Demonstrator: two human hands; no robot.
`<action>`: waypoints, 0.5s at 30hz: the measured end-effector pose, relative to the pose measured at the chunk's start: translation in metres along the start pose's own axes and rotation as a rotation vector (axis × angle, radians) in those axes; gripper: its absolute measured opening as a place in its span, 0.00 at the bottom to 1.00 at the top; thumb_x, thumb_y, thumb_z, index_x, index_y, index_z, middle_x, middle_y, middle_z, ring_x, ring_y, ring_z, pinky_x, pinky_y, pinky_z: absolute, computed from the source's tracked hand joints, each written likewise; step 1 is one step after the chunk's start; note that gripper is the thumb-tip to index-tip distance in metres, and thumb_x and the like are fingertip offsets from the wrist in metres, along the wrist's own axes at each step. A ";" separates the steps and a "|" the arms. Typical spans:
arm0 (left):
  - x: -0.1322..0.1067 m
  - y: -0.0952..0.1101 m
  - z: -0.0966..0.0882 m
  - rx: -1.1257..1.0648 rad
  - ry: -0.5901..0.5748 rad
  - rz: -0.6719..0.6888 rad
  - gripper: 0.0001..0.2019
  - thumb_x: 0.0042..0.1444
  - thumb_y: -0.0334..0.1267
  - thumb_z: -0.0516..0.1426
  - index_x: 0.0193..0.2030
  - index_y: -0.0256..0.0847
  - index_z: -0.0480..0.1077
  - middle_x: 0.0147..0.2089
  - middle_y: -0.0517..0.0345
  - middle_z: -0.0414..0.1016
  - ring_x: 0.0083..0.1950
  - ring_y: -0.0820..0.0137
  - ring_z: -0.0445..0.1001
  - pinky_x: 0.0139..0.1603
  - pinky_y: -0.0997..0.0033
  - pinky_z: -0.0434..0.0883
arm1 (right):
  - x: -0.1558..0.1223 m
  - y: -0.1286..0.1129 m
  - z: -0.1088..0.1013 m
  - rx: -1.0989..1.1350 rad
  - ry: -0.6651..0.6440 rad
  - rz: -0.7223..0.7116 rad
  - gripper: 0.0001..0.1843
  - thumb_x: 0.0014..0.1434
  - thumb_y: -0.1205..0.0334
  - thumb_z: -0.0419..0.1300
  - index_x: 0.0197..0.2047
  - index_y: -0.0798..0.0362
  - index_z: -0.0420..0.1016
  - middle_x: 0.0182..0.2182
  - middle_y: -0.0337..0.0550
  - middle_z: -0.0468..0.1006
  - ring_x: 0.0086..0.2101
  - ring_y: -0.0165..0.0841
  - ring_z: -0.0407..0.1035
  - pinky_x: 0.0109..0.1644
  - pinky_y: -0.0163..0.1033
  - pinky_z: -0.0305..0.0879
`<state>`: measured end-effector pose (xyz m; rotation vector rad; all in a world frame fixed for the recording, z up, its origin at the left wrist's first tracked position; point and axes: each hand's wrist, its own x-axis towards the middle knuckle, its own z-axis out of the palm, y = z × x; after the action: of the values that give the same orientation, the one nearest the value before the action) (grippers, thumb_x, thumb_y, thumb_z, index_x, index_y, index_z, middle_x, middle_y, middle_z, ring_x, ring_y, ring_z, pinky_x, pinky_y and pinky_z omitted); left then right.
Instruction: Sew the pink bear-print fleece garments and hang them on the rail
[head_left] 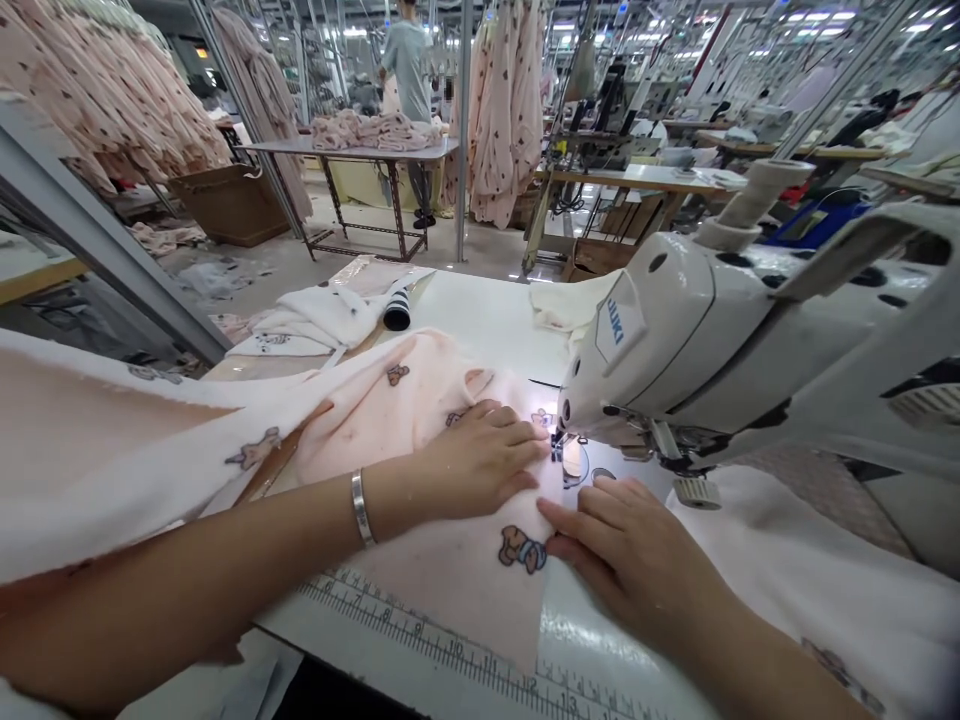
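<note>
I judge step: feeding pink cloth [450,572] into sewing machine [667,310]; next move calls for keeping its edge straight. Cloth lies toward near edge of desk [480,300]. Left hand [487,455] palm-down, grip flat, pressing cloth. Right hand [630,535] reaches cloth edge; whether grip pinches, I cannot tell.

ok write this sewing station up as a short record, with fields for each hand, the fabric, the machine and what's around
left hand: flat on the fabric, close to the presser foot
right hand: at the fabric's right edge, beside a printed animal
fabric: pale pink, cartoon-animal print
machine: JUKI sewing machine, light on near the needle area
worn: silver bracelet, left wrist
sewing table: white, ruler scale along its near side
beyond: striped cylinder; hanging pink garments; person in grey top
</note>
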<state>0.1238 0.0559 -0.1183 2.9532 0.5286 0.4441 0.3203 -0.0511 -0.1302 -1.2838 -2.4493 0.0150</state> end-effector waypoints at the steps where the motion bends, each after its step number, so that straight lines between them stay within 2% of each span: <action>1: 0.003 -0.002 0.001 -0.010 0.004 -0.017 0.13 0.63 0.39 0.51 0.51 0.37 0.66 0.54 0.54 0.69 0.52 0.64 0.65 0.57 0.59 0.58 | 0.000 0.002 0.002 -0.027 -0.008 0.022 0.13 0.64 0.59 0.51 0.48 0.53 0.72 0.28 0.42 0.70 0.31 0.34 0.63 0.35 0.40 0.57; 4: 0.013 -0.011 0.001 -0.004 0.066 -0.020 0.09 0.62 0.36 0.51 0.45 0.37 0.68 0.49 0.54 0.72 0.49 0.66 0.67 0.57 0.60 0.60 | 0.003 0.011 0.005 -0.108 -0.028 0.059 0.17 0.64 0.54 0.52 0.51 0.53 0.71 0.32 0.45 0.73 0.32 0.35 0.65 0.37 0.41 0.60; 7: 0.015 -0.024 -0.006 0.059 0.307 -0.033 0.10 0.61 0.30 0.48 0.43 0.41 0.69 0.47 0.57 0.74 0.49 0.69 0.68 0.62 0.59 0.56 | 0.013 0.018 0.005 -0.154 -0.003 0.053 0.17 0.63 0.52 0.52 0.51 0.51 0.71 0.32 0.43 0.74 0.30 0.32 0.66 0.34 0.38 0.60; 9: 0.006 -0.032 -0.013 0.094 0.486 -0.150 0.12 0.62 0.29 0.46 0.47 0.43 0.67 0.52 0.57 0.72 0.56 0.68 0.65 0.66 0.53 0.48 | 0.020 0.014 0.004 -0.160 0.043 0.037 0.15 0.65 0.55 0.51 0.47 0.52 0.72 0.28 0.41 0.73 0.27 0.31 0.65 0.32 0.37 0.58; 10: -0.002 -0.036 -0.016 0.090 0.529 -0.230 0.13 0.63 0.30 0.45 0.50 0.43 0.65 0.56 0.55 0.69 0.60 0.67 0.62 0.67 0.50 0.45 | 0.021 0.008 0.004 -0.159 0.062 0.025 0.13 0.65 0.58 0.49 0.43 0.52 0.74 0.25 0.40 0.72 0.26 0.31 0.65 0.32 0.37 0.57; 11: -0.012 -0.037 -0.020 0.068 0.517 -0.311 0.14 0.64 0.33 0.44 0.54 0.42 0.62 0.60 0.52 0.65 0.64 0.65 0.58 0.68 0.48 0.44 | 0.021 -0.001 0.004 -0.157 0.065 0.010 0.14 0.65 0.61 0.48 0.37 0.52 0.74 0.23 0.39 0.70 0.25 0.31 0.64 0.31 0.38 0.56; 12: -0.024 -0.036 -0.023 0.031 0.451 -0.383 0.16 0.66 0.36 0.43 0.59 0.40 0.58 0.64 0.49 0.61 0.67 0.63 0.54 0.67 0.46 0.44 | 0.018 -0.012 0.005 -0.149 0.067 -0.019 0.16 0.65 0.62 0.48 0.30 0.51 0.73 0.20 0.38 0.68 0.23 0.30 0.62 0.31 0.38 0.55; 14: -0.049 -0.027 -0.029 -0.061 0.208 -0.481 0.23 0.67 0.45 0.41 0.65 0.37 0.49 0.68 0.44 0.52 0.69 0.60 0.48 0.66 0.46 0.49 | 0.006 -0.040 0.008 -0.103 0.048 -0.122 0.19 0.64 0.64 0.49 0.22 0.50 0.67 0.18 0.37 0.67 0.22 0.30 0.61 0.30 0.38 0.55; 15: -0.059 -0.019 -0.032 -0.098 0.078 -0.495 0.26 0.67 0.48 0.40 0.67 0.36 0.46 0.69 0.42 0.49 0.70 0.59 0.46 0.66 0.47 0.51 | -0.003 -0.053 0.010 -0.060 0.054 -0.191 0.19 0.63 0.65 0.50 0.21 0.49 0.66 0.17 0.36 0.67 0.22 0.30 0.61 0.31 0.38 0.57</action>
<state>0.0551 0.0546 -0.1064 2.5873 1.1676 0.5067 0.2761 -0.0827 -0.1306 -1.0545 -2.5320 -0.1429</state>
